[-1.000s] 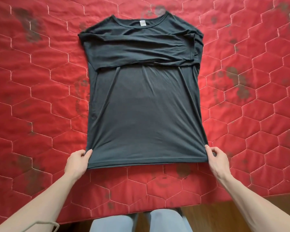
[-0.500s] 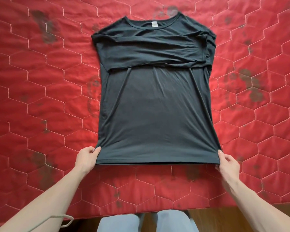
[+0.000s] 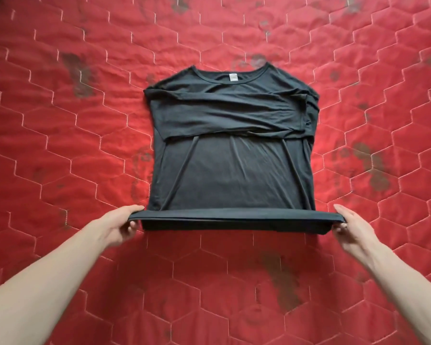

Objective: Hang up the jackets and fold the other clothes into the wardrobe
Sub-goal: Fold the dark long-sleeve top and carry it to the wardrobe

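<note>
Between the two hands, on a red quilted bed cover [image 3: 60, 150]: one dark T-shirt [image 3: 232, 170], lying flat, neckline away from the person, sleeves already folded across the chest.

Left hand [image 3: 118, 224]: fingers curled under and thumb on top, pinching the left corner of the hem [image 3: 234, 216]. Right hand [image 3: 351, 226]: same hold on the right corner, thumb over, fingers tucked beneath. Hem: raised off the cover and stretched taut from one hand to the other, with a strip of the lower body hanging below it.

Step in hand, as judged: the lengthwise fold, bottom edge being brought up toward the collar [image 3: 230, 77]. Hanging of jackets and stowing in the wardrobe are not in view.

Next move calls for: carrying both corners forward together, level, and setting the hem down at or just short of the folded sleeves, with side edges matching so the bundle stays square.

Edges: shirt sides run roughly straight; the right shoulder is bunched where the sleeve turns in, which may leave a lump.

Open room: bare cover lies wide outside each hand, beyond the collar, and nearer the person; nothing stands in the fold's path.
</note>
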`<state>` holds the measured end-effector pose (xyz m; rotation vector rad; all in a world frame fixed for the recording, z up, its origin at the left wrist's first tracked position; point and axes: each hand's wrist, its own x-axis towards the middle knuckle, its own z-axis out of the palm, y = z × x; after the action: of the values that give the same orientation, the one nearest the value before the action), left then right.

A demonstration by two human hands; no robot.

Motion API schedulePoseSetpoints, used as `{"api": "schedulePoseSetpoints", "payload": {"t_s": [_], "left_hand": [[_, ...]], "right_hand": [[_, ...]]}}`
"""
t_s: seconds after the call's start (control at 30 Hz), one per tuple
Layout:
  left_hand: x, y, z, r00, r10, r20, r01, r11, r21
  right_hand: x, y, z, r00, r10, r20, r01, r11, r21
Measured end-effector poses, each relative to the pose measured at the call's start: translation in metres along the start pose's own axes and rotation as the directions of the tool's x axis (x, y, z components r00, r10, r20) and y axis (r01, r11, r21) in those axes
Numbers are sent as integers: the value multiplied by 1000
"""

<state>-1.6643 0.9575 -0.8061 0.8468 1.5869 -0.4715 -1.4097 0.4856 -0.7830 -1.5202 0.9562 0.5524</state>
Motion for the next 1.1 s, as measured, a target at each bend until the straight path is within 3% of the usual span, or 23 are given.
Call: {"api": "schedulePoseSetpoints", "payload": {"t_s": [0.3,0.53,0.77,0.93,1.0,1.07,1.1], "left_hand": [[8,117,30,999,-43,-24,42,999,-24],[23,167,54,997,-60,-48,46,966,-255],[32,183,65,991,-101,-84,45,861,-506],[43,177,75,995,38,-87,-83,794,-602],[44,172,79,983,115,-141,-173,835,-523],[43,163,84,920,265,-289,-330,921,-207],[44,157,86,827,410,-383,-419,906,65]], "right_hand": [[48,-94,88,995,95,9,-95,995,20],[78,-123,141,995,92,30,-92,996,-23],[100,-116,156,1000,17,-12,-17,999,-34],[99,-108,157,993,-118,11,118,993,-2],[96,-99,152,943,-328,58,333,917,-221],[91,-87,145,786,-588,190,587,616,-526],[88,-82,143,696,-656,292,661,425,-618]]}}
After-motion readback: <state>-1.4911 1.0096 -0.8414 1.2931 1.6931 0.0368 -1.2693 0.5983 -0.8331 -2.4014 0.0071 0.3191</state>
